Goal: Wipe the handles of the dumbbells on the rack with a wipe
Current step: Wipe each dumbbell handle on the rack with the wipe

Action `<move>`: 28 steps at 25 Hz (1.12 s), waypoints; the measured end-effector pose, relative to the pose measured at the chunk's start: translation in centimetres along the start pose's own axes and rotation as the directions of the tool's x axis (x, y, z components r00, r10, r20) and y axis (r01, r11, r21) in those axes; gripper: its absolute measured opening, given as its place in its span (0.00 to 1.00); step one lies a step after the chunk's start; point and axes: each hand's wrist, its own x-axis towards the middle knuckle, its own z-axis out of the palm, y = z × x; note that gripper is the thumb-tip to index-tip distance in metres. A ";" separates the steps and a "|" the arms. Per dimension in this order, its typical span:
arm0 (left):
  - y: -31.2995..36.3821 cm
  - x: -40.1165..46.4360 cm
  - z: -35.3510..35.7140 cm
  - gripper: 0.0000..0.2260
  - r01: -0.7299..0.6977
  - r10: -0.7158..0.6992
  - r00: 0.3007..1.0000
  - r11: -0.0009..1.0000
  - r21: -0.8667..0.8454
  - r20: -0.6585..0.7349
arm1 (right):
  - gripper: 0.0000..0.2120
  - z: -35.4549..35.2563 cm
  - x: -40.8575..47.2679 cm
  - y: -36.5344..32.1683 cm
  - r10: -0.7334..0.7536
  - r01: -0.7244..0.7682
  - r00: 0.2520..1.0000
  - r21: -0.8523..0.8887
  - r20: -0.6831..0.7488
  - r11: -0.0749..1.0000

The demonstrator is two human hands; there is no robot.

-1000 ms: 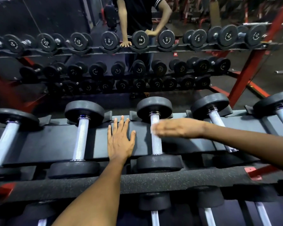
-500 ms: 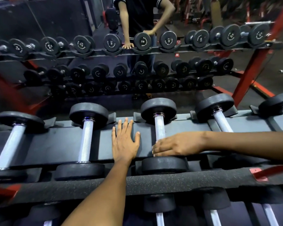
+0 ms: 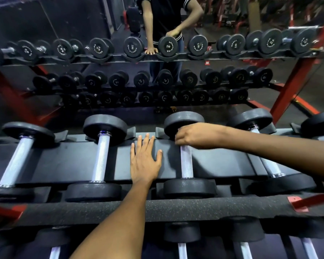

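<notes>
While left hand [image 3: 145, 161] lies flat, right hand [image 3: 193, 135] clasps knurled handle [image 3: 186, 163]

We see our left hand [image 3: 145, 161] lying flat, palm down, fingers straight and slightly spread, its forearm rising from the lower edge of the view. Our right hand [image 3: 194, 135] comes in from the right on an outstretched arm, fingers curled downward, knuckles up.
</notes>
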 end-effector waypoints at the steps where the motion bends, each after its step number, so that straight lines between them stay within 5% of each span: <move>1: 0.0 -0.1 0.0 0.26 0.001 -0.001 1.000 1.000 -0.005 0.000 | 0.11 0.1 0.6 -0.9 0.010 -0.010 0.996 0.001 0.084 1.000; 4: 0.0 0.1 0.0 0.27 0.000 0.000 1.000 1.000 -0.020 -0.005 | 0.11 -1.5 2.1 -3.9 -0.168 0.106 0.866 0.155 0.471 0.982; 8: 0.0 0.0 0.0 0.26 0.008 -0.008 1.000 1.000 -0.029 -0.008 | 0.12 -3.5 4.3 -3.3 0.141 -0.081 0.888 -0.152 0.437 0.985; 11: 0.0 0.1 0.0 0.27 0.008 -0.008 1.000 0.999 -0.034 0.003 | 0.11 -2.8 5.2 -5.5 -0.021 -0.047 0.670 0.070 0.742 0.996; 12: -0.1 0.1 0.1 0.28 0.005 -0.005 1.000 1.000 -0.027 0.005 | 0.12 -2.6 5.7 -5.3 0.010 -0.080 0.663 0.058 0.749 0.995; 15: -0.1 0.1 0.1 0.27 0.002 -0.002 1.000 1.000 -0.022 0.004 | 0.13 -2.5 6.3 -4.9 0.130 -0.127 0.725 -0.055 0.676 0.990; 18: -0.2 0.1 0.2 0.27 0.012 -0.012 1.000 0.999 -0.033 0.005 | 0.12 -0.9 4.5 -5.7 -0.047 -0.100 0.750 0.184 0.660 0.978; 20: -0.2 0.1 0.3 0.26 0.010 -0.010 1.000 0.999 -0.039 -0.001 | 0.14 -1.3 1.4 -5.7 -0.047 -0.141 0.898 0.388 0.437 0.911; 22: -0.2 0.2 0.3 0.26 0.005 -0.005 1.000 1.000 -0.030 -0.010 | 0.19 -1.5 -2.3 -4.6 0.020 -0.183 0.962 0.589 0.273 0.787; 25: -0.1 0.0 0.3 0.26 0.005 -0.005 1.000 1.000 -0.029 -0.015 | 0.24 -1.0 -6.9 -2.0 0.160 -0.289 0.947 0.523 0.278 0.802; 28: -0.2 0.0 0.3 0.26 0.004 -0.004 1.000 0.999 -0.036 -0.007 | 0.28 -0.2 -6.9 -0.2 0.433 -0.321 0.892 0.493 -0.128 0.809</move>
